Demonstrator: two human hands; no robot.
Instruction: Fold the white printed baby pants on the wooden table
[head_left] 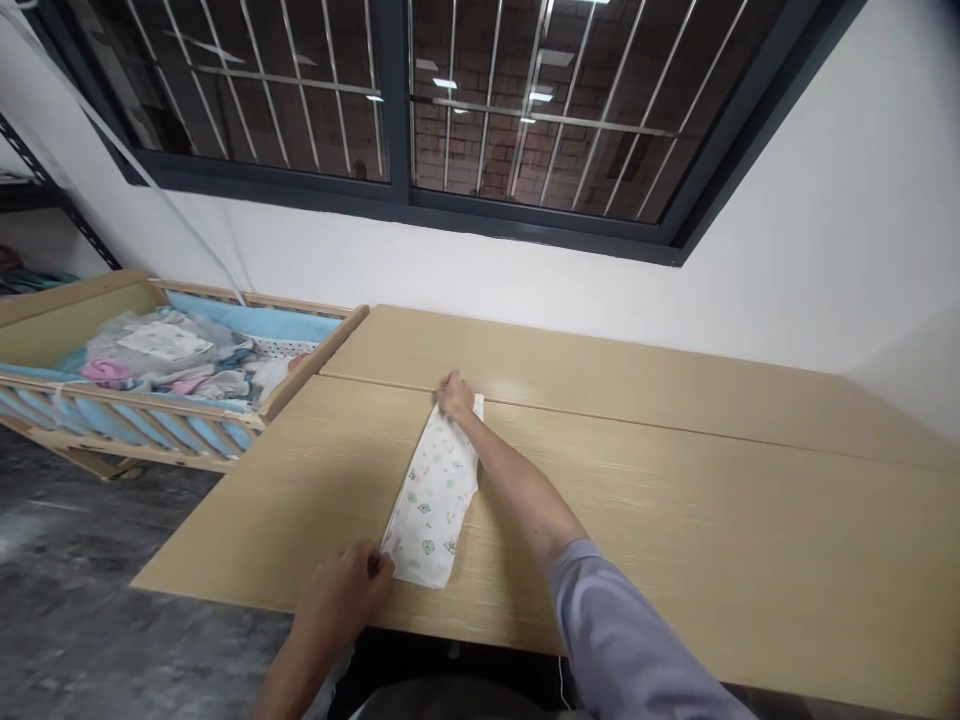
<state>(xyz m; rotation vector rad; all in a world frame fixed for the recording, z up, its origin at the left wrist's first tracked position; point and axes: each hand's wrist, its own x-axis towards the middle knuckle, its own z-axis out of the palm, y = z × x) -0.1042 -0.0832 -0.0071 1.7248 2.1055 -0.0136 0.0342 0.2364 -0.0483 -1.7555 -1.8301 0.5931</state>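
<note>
A pair of white baby pants (435, 500), folded lengthwise and printed with small green and pink figures, lies flat on the wooden table. The right edge juts out in a small corner about halfway along. At the far end, my right hand (454, 395) has its fingers closed on the top edge of the cloth. My left hand (352, 585) is closed at the near left corner, pinching the edge; its fingertips are partly hidden. The straight left edge of the pants runs between both hands.
The pale wooden table (675, 520) has a seam across it and meets the white wall under a barred window (405, 205). At the left, a wooden crib (300, 375) with blue lining holds a heap of baby clothes (169, 345). Dark grey floor (90, 600) shows below.
</note>
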